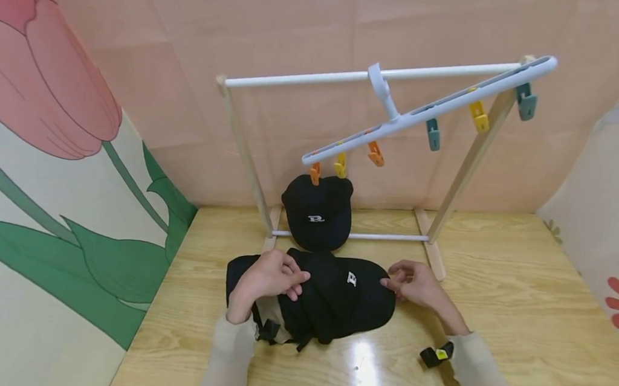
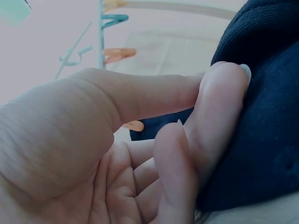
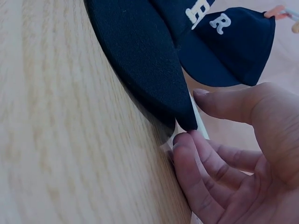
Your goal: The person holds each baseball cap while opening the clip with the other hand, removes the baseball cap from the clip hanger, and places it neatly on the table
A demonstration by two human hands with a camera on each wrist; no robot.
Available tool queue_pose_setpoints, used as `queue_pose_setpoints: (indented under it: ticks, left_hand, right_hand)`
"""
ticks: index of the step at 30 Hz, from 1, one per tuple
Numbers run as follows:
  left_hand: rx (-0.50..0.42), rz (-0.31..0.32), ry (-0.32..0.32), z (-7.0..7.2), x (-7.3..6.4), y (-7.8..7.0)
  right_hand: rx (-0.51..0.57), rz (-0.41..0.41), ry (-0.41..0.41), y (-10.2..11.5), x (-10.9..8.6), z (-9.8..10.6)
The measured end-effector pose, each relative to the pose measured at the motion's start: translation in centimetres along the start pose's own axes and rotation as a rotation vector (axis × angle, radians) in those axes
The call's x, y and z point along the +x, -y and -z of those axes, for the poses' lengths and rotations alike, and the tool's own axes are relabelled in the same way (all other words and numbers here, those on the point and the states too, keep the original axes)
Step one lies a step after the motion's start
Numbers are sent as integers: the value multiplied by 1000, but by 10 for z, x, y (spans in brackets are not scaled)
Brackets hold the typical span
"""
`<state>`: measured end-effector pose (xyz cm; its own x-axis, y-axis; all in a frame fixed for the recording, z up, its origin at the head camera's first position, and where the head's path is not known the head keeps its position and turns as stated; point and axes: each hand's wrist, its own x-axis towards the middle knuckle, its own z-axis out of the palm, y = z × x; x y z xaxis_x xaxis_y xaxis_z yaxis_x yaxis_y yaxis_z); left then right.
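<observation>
A black cap (image 1: 329, 291) with a white letter lies on the table, its brim to the right. My left hand (image 1: 276, 275) grips its crown side with thumb and index finger; dark cap fabric (image 2: 266, 116) fills the right of the left wrist view. At the other end my right hand (image 1: 414, 280) pinches the brim's edge, thumb above and fingers below the brim (image 3: 140, 65). Under the left hand, more dark fabric (image 1: 235, 269) and a beige patch (image 1: 270, 311) show, partly hidden. Behind, a second black cap (image 1: 315, 215) hangs from the clip hanger (image 1: 397, 124).
A wooden stand with a white bar (image 1: 307, 79) carries the hanger, which slants up to the right. Orange (image 1: 375, 154), yellow (image 1: 479, 116) and teal clips (image 1: 526, 102) hang along it. The stand's foot (image 1: 431, 245) lies behind my right hand. A tulip-painted wall (image 1: 51, 76) borders the left.
</observation>
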<state>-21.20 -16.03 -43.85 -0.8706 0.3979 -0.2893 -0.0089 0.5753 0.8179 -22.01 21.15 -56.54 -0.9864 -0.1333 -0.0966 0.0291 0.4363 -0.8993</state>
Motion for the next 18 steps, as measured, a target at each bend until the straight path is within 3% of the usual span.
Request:
queue_pose_setpoints:
  ticks: [11,18]
  left_hand:
    - [0,-61,-6,2,1,3]
    - [-31,-115,-51,4,-1,4]
  right_hand:
    - [-18,-4,-25,1,1,2]
    - [45,8,-31,4,-1,2]
